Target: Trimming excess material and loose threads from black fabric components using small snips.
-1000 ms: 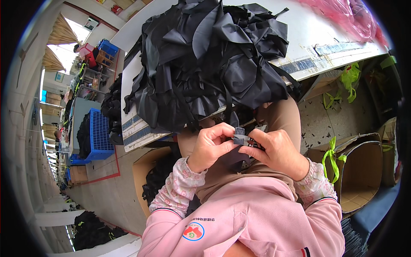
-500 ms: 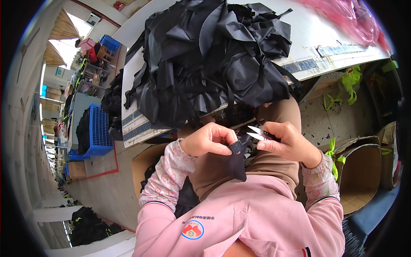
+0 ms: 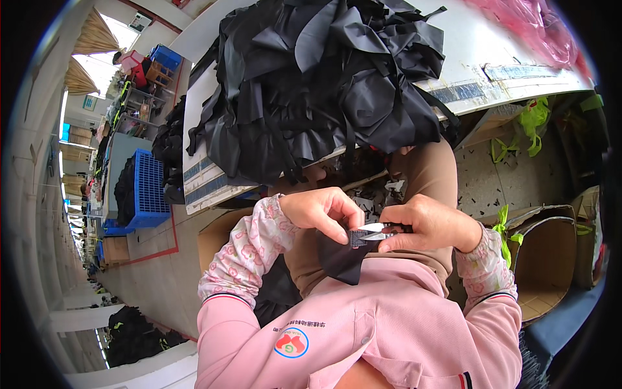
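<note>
My left hand (image 3: 324,212) pinches a small black fabric piece (image 3: 342,260) above my lap, its thumb and fingers closed at the edge. A short dark woven tab (image 3: 357,238) shows at that edge. In my right hand (image 3: 427,223) are thread snips (image 3: 374,235) with bright pointed blades and a dark handle. The blades are slightly apart, and their tips reach the tab from the right. Whether they touch a thread is too small to tell.
A big heap of black fabric pieces (image 3: 324,84) covers much of the white table (image 3: 483,42) ahead. Pink plastic sheeting (image 3: 534,29) lies at the table's far right. An open cardboard box (image 3: 544,266) stands to the right, a blue crate (image 3: 150,191) to the left.
The snips have moved down and left, up to the tab, and their blades have drawn closer together. The fabric piece now hangs further left and its tab is turned toward the blades.
</note>
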`<state>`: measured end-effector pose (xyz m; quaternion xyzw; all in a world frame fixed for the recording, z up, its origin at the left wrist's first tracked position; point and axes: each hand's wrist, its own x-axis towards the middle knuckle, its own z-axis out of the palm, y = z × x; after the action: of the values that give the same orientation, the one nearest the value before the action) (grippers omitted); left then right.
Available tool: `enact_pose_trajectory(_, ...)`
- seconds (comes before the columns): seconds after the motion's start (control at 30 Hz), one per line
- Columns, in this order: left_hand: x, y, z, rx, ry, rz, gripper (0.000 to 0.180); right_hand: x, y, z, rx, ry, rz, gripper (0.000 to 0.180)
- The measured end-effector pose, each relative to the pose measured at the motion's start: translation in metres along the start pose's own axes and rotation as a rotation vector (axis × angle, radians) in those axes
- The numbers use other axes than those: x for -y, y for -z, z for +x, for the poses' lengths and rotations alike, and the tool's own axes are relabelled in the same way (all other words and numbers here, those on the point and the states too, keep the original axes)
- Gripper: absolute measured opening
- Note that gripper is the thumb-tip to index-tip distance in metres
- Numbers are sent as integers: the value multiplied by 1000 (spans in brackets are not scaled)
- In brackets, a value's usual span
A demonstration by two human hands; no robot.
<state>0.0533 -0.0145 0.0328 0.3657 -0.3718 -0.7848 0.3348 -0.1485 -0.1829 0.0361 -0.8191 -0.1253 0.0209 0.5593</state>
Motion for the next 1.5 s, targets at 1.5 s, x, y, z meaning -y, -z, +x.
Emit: enact_pose_trajectory(1.5, 57, 20, -76, -372, 250, 610, 19, -26, -1, -6, -372, -201, -90, 33)
